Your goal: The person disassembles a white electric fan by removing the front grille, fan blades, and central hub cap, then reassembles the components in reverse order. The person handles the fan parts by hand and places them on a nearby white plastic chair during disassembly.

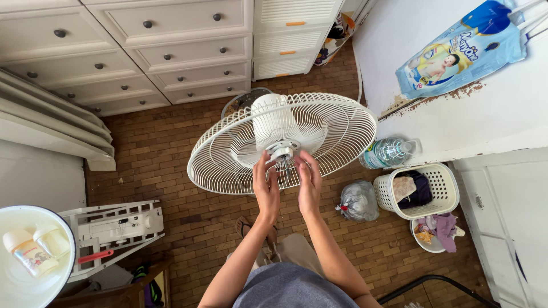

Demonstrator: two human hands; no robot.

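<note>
Both hands at fan hub.
Left hand and right hand, fingers loosely open, flank the shaft inside the grille; neither grips.

Surroundings: brick-pattern floor with storage and household items around it

White chest of drawers with dark round knobs along the far wall, a narrower white drawer unit with orange handles just beside it. Clear plastic water bottle lying on its side near a white laundry basket holding clothes; tied grey plastic bag just beside that basket. Blue nappy pack upper right on a white surface. White basin lower left containing two baby bottles. White plastic frame beside the basin
</note>
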